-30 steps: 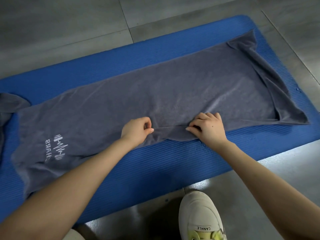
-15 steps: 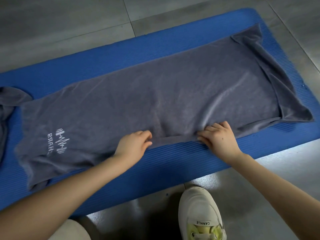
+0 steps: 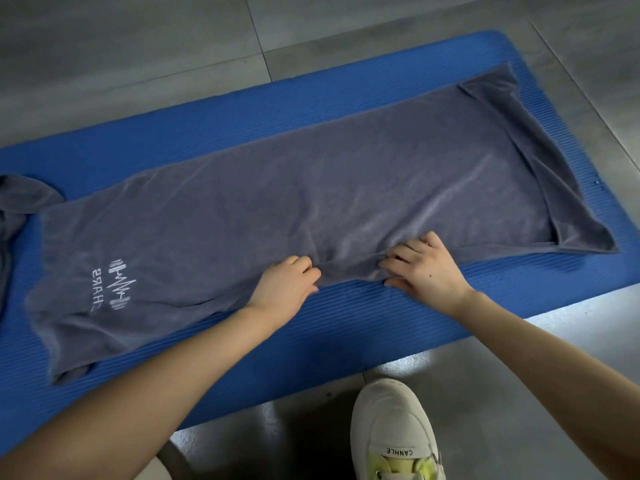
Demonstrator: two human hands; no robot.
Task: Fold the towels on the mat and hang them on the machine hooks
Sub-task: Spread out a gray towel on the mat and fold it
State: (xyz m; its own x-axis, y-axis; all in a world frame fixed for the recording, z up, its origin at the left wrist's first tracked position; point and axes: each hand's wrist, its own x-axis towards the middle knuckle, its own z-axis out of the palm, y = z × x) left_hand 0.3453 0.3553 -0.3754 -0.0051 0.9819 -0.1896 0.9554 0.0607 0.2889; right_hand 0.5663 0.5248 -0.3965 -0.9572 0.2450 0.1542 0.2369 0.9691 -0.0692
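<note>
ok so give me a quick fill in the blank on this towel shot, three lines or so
1. The grey towel lies spread on a ____ exercise mat.
2. The left hand and the right hand both pinch the towel's ____ long edge.
3. The white logo sits toward the towel's ____ end.
Missing words: blue; near; left.

soft cloth towel (image 3: 311, 202), ribbed foam mat (image 3: 346, 327)

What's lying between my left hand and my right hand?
Head view: a bunched stretch of the long grey cloth towel, pinched by the left hand and right hand, on the ribbed blue mat.
</note>
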